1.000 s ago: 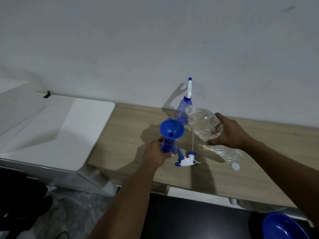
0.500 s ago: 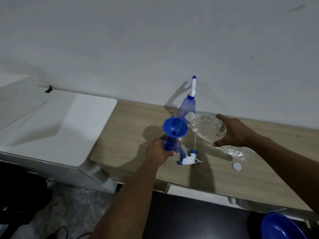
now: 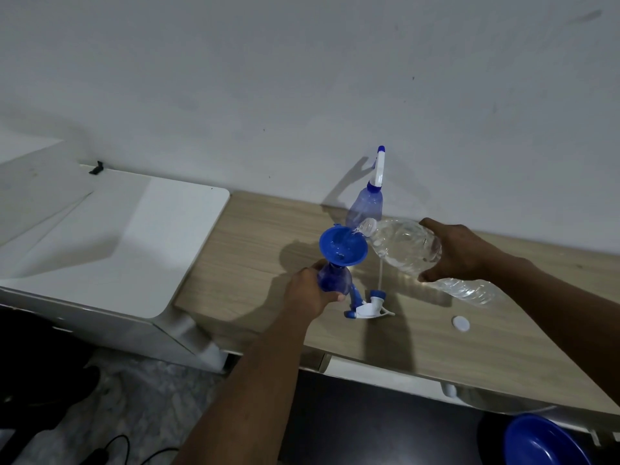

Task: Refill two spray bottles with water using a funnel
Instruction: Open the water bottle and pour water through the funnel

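Fingers [image 3: 332, 297] of the left hand [image 3: 308, 290] curl round the blue spray bottle [image 3: 333, 280], which stands near the front edge of the counter [image 3: 255, 263] with the blue funnel [image 3: 342, 246] seated in its neck. Just behind stands the second spray bottle [image 3: 367, 204]; a loose trigger head [image 3: 367, 305] lies beside. The right hand [image 3: 459, 253] wraps its fingers round the tilted water bottle [image 3: 406, 250], mouth over the funnel rim: best tilt slowly, mouth centred. Open counter lies rightward past the white cap [image 3: 460, 323].

Blue basin [image 3: 543, 444] partly off bottom edge; spray bottle [image 3: 333, 280] partly behind left hand [image 3: 307, 295]
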